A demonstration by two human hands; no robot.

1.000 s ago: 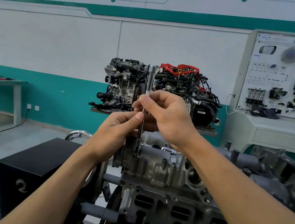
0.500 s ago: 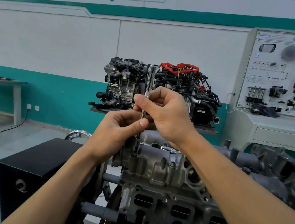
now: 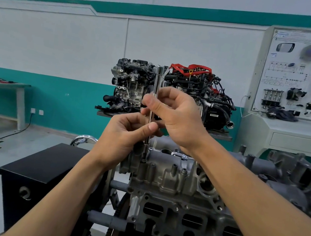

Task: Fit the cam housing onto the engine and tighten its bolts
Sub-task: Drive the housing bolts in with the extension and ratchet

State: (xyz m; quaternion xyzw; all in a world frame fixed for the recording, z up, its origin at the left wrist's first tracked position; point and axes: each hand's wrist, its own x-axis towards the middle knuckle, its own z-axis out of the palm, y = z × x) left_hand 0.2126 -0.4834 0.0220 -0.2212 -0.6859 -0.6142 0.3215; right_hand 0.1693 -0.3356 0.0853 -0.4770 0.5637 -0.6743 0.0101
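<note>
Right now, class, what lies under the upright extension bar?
The extension bar ends on a boss of the cam housing. Any bolt beneath it is hidden by the bar's tip.

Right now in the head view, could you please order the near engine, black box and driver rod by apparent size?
1. The near engine looks largest, though it is also closest to the camera.
2. The black box comes next, partly covered.
3. The driver rod is by far the smallest.
</note>
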